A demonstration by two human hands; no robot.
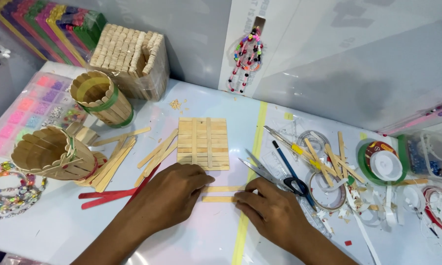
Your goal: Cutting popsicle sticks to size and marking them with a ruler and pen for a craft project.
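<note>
My left hand (169, 194) lies palm down on the white table, its fingers pressing the left ends of two short wooden craft sticks (224, 194) that lie side by side. My right hand (270, 211) presses the right ends of the same sticks with its fingertips. Just beyond the hands lies a square panel of glued wooden sticks (203, 143) with two cross sticks on top. Neither hand lifts anything.
Loose wooden sticks (157, 153) and red sticks (108, 196) lie to the left, near two stick-built cups (100, 98) (51, 153). Scissors (280, 177), tape rolls (384, 164), scraps and a bundle of sticks (130, 59) crowd the right and back. A bead box (27, 110) sits far left.
</note>
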